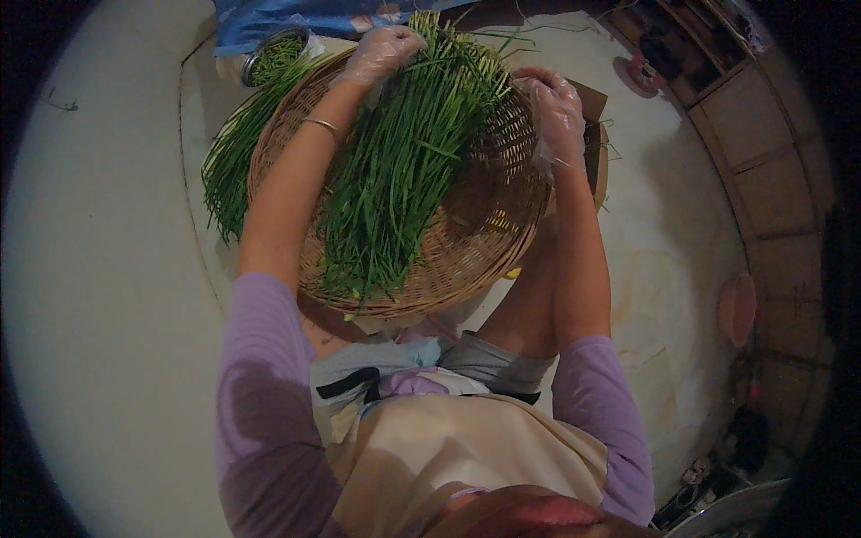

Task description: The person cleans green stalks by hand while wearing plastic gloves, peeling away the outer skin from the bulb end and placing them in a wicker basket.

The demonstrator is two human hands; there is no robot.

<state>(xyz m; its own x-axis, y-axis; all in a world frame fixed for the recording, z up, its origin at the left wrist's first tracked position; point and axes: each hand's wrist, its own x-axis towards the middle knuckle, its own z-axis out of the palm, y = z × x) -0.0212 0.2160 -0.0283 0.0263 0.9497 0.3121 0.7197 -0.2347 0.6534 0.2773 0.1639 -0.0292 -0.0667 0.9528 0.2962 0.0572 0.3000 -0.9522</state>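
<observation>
A large heap of long green garlic chives (395,188) lies in a round wicker basket (466,273) above my lap, with the paler stem ends at the far side. Both my hands wear clear plastic gloves. My left hand (384,56) is closed at the far left of the heap, against the stems; what its fingers hold is hidden. My right hand (553,108) is closed in a pinch over the basket's far right rim, beside the stem ends. Whatever is between those fingertips is too small to make out.
More chives (238,152) lie outside the basket on the left. Behind them stands a round container (276,58) of cut green pieces, near a blue patterned cloth (309,16). A cardboard box (592,103) is partly hidden behind my right hand. A pink basin (737,309) sits at right.
</observation>
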